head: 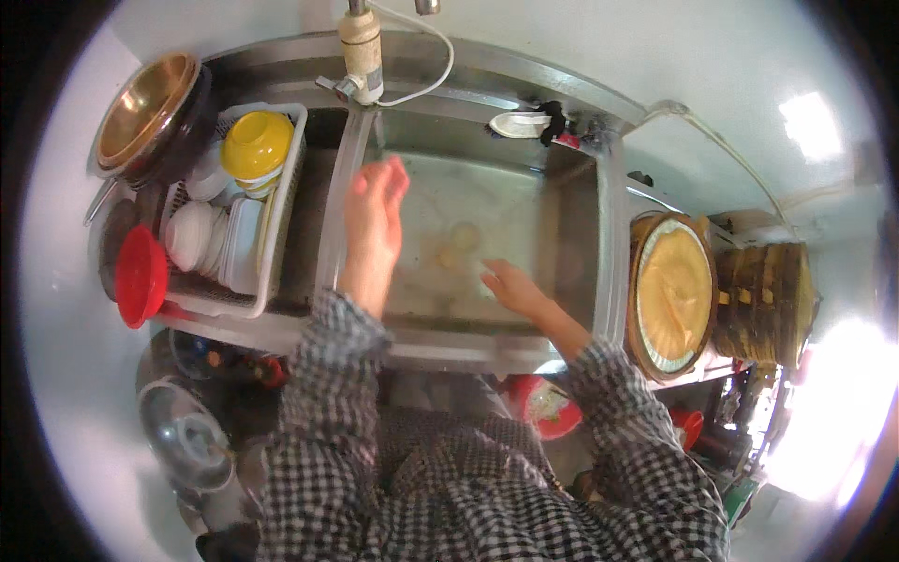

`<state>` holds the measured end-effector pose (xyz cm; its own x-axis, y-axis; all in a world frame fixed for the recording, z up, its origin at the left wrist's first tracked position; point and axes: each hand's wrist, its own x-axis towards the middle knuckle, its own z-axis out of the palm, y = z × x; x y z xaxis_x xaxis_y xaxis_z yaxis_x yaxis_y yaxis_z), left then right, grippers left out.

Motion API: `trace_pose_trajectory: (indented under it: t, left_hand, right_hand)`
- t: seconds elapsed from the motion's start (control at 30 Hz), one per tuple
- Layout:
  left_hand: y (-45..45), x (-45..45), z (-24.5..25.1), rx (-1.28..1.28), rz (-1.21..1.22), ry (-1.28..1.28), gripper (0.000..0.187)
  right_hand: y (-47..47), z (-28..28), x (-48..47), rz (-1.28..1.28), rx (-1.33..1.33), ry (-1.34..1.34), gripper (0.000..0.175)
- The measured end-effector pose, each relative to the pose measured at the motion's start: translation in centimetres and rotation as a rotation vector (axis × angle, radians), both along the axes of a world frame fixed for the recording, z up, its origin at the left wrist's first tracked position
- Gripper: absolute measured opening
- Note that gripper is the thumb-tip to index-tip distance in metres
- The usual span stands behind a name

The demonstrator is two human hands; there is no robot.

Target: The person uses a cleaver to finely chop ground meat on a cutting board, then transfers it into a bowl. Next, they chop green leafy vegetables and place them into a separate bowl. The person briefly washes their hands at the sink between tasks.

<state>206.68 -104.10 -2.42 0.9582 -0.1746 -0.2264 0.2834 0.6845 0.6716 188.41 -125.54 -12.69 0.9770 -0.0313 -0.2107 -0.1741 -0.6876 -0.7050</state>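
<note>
Before me is a stainless steel sink, its basin holding cloudy water. My left hand is raised over the basin's left side near the divider, fingers loosely bent, with nothing seen in it. Over the lower right part of the basin, my right hand has its fingers partly spread and appears to hold nothing. Between the hands, a blurred pale round shape shows in the water; what it is cannot be told. A faucet with a white cable rises behind the divider.
On the left, a white plastic basket holds white dishes and yellow bowls, beside a red plastic bowl and stacked metal bowls. A scrub brush lies on the back ledge. Bamboo steamers stand at right.
</note>
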Motion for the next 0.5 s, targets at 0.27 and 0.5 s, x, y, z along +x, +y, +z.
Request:
trace_pose_trajectory:
  t: [0.27,0.5]
  left_hand:
    - [4.1,-9.6,-2.1,0.187,-0.029,0.25,0.009]
    - [4.1,-10.5,-2.1,0.302,-0.014,0.286,0.01]
  right_hand:
    - [0.3,-16.4,9.0,0.124,-0.415,0.021,0.04]
    - [-0.5,-16.1,10.3,0.227,-0.461,0.043,0.038]
